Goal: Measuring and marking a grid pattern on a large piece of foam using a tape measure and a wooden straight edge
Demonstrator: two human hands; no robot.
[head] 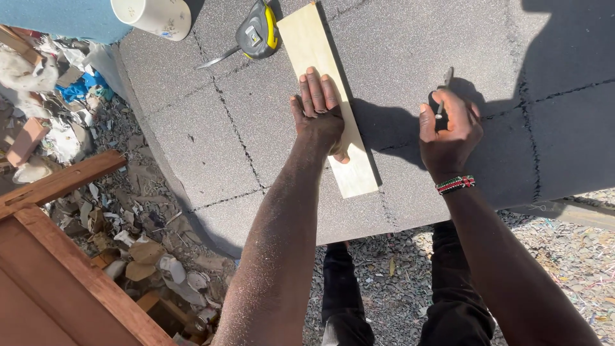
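You stand outdoors in hard sunlight that throws sharp shadows across a grey, speckled tabletop (192, 147) crossed by cracked seams. Gravel ground (576, 256) lies near right; to the left, scrap paper and rubble (128, 224) litter it beside a reddish wooden frame (57, 269).

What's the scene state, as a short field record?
left hand: flat on plank, pressing it down
right hand: closed on dark tool, beside plank, not touching it
surface: grey slab, cracked
tape measure: yellow and black, blade out, left of plank top
cup: white, slab's far edge
wristband: beaded, right wrist
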